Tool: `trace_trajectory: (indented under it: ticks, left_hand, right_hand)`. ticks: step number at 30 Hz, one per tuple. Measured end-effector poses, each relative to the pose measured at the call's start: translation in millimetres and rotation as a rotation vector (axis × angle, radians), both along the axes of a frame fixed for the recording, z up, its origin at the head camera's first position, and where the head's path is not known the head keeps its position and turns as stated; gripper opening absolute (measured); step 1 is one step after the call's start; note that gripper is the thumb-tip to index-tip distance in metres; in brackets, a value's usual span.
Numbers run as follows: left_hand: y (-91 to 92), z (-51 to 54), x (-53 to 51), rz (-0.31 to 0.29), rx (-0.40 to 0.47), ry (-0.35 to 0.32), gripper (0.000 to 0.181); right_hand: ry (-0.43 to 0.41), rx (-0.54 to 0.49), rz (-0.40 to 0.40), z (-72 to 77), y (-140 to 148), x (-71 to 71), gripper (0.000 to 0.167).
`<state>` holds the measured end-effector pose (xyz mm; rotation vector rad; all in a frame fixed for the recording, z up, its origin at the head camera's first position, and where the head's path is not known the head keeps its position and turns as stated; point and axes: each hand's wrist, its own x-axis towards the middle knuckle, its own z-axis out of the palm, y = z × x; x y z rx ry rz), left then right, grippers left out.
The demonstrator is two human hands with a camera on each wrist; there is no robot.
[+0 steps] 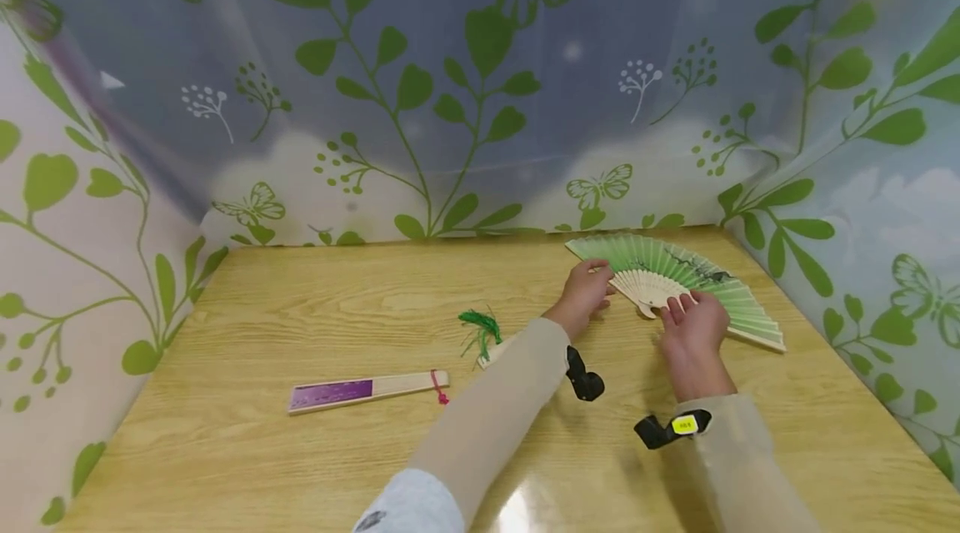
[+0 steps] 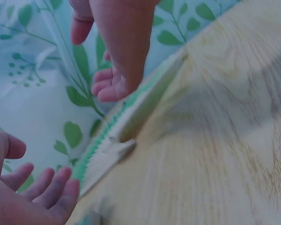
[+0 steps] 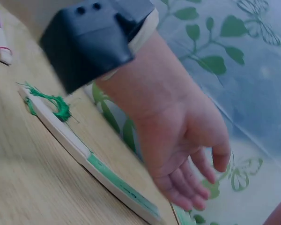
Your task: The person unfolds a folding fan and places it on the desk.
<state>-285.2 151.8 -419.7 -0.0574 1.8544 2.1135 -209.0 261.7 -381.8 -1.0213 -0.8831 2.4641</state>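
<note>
A spread green folding fan (image 1: 705, 274) with pale wooden ribs lies at the back right of the table, also seen edge-on in the left wrist view. My left hand (image 1: 587, 293) is at the fan's left edge with loosely bent fingers; whether they touch it I cannot tell. Beside the ribs and lower edge is my right hand (image 1: 696, 333), its fingers relaxed. Neither hand grips anything. In the left wrist view, the left hand (image 2: 33, 197) is at lower left and the right hand (image 2: 119, 51) comes down from above.
A folded green fan (image 3: 117, 180) with a green tassel (image 1: 482, 328) lies partly behind the left forearm. Farther left is a folded purple fan (image 1: 333, 394) with a pink cord. Patterned cloth walls (image 1: 420, 99) border the wooden table (image 1: 247, 308) at the back and sides.
</note>
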Motion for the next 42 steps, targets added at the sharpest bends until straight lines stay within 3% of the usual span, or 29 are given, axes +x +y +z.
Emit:
trace_trajectory:
  ticks: [4, 7, 12, 15, 17, 21, 27, 33, 38, 42]
  left_hand:
    - [-16.9, 10.8, -2.0, 0.034, 0.074, 0.019, 0.027]
    - [-33.3, 20.4, -0.2, 0.012, 0.107, 0.031, 0.027]
    - [-58.7, 31.1, 4.2, -0.015, 0.12, 0.061, 0.029]
    - [-75.0, 36.9, 5.4, -0.038, 0.092, 0.077, 0.028]
    - [-85.6, 40.5, 6.8, -0.073, 0.04, 0.104, 0.029]
    - [-105.8, 44.4, 10.7, -0.158, -0.145, 0.2, 0.033]
    - [-129.3, 40.6, 18.1, -0.274, -0.431, 0.324, 0.042]
    - [-140.9, 33.3, 23.8, -0.401, -0.632, 0.394, 0.052]
    - [-147.2, 28.4, 27.6, -0.478, -0.781, 0.45, 0.06]
    - [-150.5, 22.5, 30.1, -0.516, -0.865, 0.425, 0.064]
  right_hand:
    - [0.043, 0.105, 0.075, 6.1, -13, 2.9, 0.026]
    - [0.096, 0.226, 0.098, 5.1, -21, 2.3, 0.01]
    - [0.134, 0.412, 0.141, 0.5, -28, 1.4, 0.02]
    - [0.116, 0.541, 0.246, -0.1, -28, 4.2, 0.019]
    - [0.108, 0.634, 0.33, -0.1, -28, 7.2, 0.018]
    - [0.111, 0.815, 0.498, -2.4, -30, 11.3, 0.018]
    - [0.106, 1.039, 0.587, -11.2, -33, 10.3, 0.026]
    - [0.15, 1.279, 0.735, -18.1, -31, 4.9, 0.034]
    - [0.213, 1.558, 0.873, -25.6, -33, -7.6, 0.035]
    - [0.266, 1.76, 0.898, -31.7, -38, -16.8, 0.036]
